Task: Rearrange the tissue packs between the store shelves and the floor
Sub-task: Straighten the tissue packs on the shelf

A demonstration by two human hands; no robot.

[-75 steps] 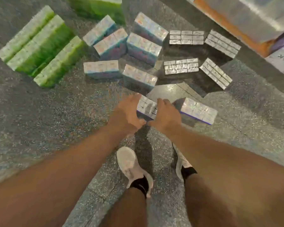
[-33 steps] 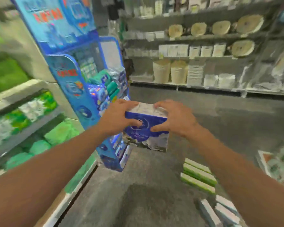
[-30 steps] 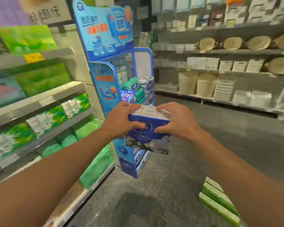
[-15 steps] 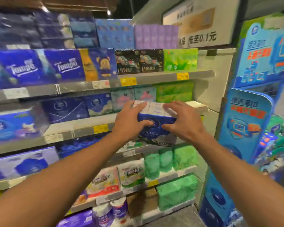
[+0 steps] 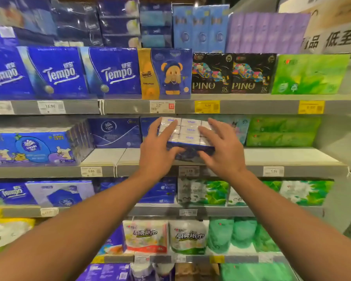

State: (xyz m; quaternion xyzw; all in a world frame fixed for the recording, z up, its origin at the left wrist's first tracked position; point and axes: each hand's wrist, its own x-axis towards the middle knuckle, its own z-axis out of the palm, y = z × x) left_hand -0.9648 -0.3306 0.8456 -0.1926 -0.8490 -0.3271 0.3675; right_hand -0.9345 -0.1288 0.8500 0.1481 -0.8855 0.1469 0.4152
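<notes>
The tissue pack [image 5: 187, 136] sits between both hands, above the shelf [image 5: 288, 157] front.

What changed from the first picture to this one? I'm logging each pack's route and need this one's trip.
The tissue pack was lifted off the floor, carried past the blue display stand to the shelves, and is now set at the front of the second shelf. The view turned from the floor to the shelving. Unchanged: the left hand and right hand have gripped the pack from both sides throughout.
</notes>
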